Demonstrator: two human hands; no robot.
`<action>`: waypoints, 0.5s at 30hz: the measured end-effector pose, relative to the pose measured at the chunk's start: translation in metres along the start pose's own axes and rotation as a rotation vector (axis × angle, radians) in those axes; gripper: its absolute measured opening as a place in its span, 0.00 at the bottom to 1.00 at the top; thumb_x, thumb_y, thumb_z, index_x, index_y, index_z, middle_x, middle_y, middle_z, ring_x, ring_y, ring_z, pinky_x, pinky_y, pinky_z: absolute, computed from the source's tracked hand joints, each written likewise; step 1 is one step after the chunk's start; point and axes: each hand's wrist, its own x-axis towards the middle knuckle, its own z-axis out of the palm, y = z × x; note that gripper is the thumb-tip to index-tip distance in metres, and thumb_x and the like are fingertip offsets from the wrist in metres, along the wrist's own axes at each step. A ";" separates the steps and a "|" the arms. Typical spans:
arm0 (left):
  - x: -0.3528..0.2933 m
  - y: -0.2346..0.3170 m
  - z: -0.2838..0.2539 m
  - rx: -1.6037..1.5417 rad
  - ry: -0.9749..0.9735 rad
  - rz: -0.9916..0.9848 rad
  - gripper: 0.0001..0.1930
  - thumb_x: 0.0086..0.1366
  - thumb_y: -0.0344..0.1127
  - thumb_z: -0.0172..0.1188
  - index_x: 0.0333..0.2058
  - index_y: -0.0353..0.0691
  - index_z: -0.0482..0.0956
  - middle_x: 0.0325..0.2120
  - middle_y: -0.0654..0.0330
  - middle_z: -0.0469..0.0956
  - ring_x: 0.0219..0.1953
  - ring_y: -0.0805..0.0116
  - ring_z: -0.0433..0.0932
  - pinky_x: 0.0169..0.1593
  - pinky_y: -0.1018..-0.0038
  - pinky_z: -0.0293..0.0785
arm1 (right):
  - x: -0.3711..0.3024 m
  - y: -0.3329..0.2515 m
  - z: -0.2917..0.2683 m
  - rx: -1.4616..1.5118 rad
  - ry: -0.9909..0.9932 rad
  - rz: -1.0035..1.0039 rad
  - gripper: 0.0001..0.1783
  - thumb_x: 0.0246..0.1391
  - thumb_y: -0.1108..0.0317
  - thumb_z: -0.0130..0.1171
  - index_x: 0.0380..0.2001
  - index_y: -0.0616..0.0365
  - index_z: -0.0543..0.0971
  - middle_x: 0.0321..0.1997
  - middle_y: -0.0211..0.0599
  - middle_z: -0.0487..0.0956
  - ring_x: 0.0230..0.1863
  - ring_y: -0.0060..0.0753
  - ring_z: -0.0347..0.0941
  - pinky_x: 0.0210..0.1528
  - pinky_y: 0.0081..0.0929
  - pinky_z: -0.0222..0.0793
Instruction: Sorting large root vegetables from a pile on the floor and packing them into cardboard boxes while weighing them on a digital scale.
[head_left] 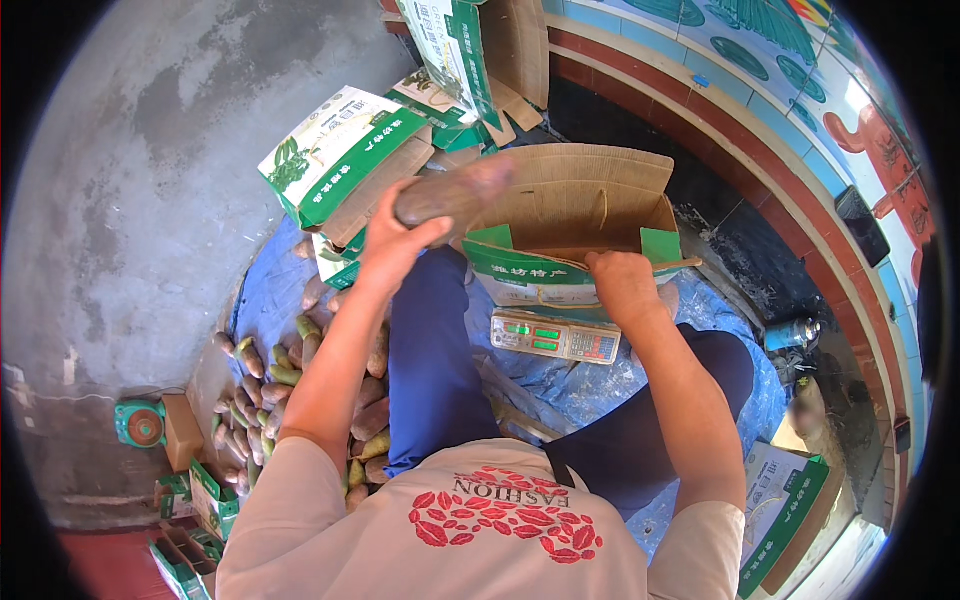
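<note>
1. Left hand [400,240]: wrapped around one end of a blurred radish [450,197], leaving its far end free; held before the open carton's [530,275] left end. Loose radishes [372,418] lie lower left.
2. Scale [555,335]: at carton's near side; carton's support hidden.
3. Right hand [628,285]: pinching carton's front rim, probably steadying it; partly obstructs that edge.
4. Blue canister [793,333]: farther right, well apart.

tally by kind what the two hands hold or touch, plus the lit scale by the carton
Radish, in the left hand: 1
Open cardboard carton, at the right hand: 1
Digital scale: 1
Total: 3
</note>
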 end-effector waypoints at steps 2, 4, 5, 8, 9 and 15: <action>0.011 -0.015 0.018 0.057 -0.187 0.168 0.34 0.42 0.35 0.71 0.50 0.36 0.68 0.43 0.55 0.73 0.46 0.67 0.72 0.49 0.72 0.69 | 0.001 -0.002 -0.001 -0.008 0.006 -0.011 0.06 0.46 0.73 0.51 0.28 0.52 0.76 0.25 0.40 0.79 0.30 0.40 0.78 0.31 0.33 0.73; 0.010 -0.008 0.043 0.234 -0.234 0.233 0.35 0.40 0.38 0.71 0.49 0.36 0.69 0.43 0.53 0.74 0.45 0.63 0.74 0.49 0.71 0.69 | 0.001 -0.002 -0.001 -0.019 0.011 -0.028 0.06 0.46 0.73 0.51 0.28 0.52 0.76 0.25 0.40 0.79 0.30 0.40 0.78 0.30 0.34 0.73; 0.016 -0.017 0.056 0.310 -0.267 0.276 0.35 0.39 0.40 0.71 0.48 0.36 0.70 0.42 0.51 0.75 0.44 0.60 0.74 0.49 0.69 0.69 | 0.001 -0.001 -0.001 -0.017 0.010 -0.019 0.06 0.46 0.73 0.51 0.28 0.52 0.76 0.25 0.39 0.79 0.30 0.40 0.78 0.30 0.34 0.73; 0.019 -0.014 0.087 0.528 -0.374 0.258 0.35 0.39 0.44 0.70 0.48 0.36 0.70 0.42 0.50 0.75 0.45 0.57 0.75 0.49 0.68 0.69 | -0.001 0.002 0.003 -0.018 0.015 -0.030 0.06 0.46 0.73 0.51 0.29 0.52 0.76 0.25 0.39 0.79 0.30 0.40 0.78 0.30 0.34 0.72; 0.018 -0.010 0.096 0.664 -0.469 0.201 0.35 0.39 0.45 0.69 0.48 0.37 0.70 0.41 0.50 0.75 0.46 0.57 0.74 0.49 0.67 0.69 | -0.001 0.002 0.004 -0.020 0.017 -0.028 0.06 0.46 0.73 0.51 0.29 0.52 0.76 0.25 0.39 0.79 0.29 0.40 0.78 0.29 0.34 0.72; 0.031 -0.026 0.121 0.922 -0.686 0.073 0.34 0.41 0.53 0.65 0.47 0.41 0.74 0.40 0.49 0.77 0.44 0.52 0.75 0.46 0.64 0.71 | 0.001 0.000 0.004 -0.045 0.011 -0.040 0.04 0.46 0.72 0.51 0.27 0.52 0.75 0.23 0.38 0.78 0.29 0.39 0.77 0.29 0.34 0.72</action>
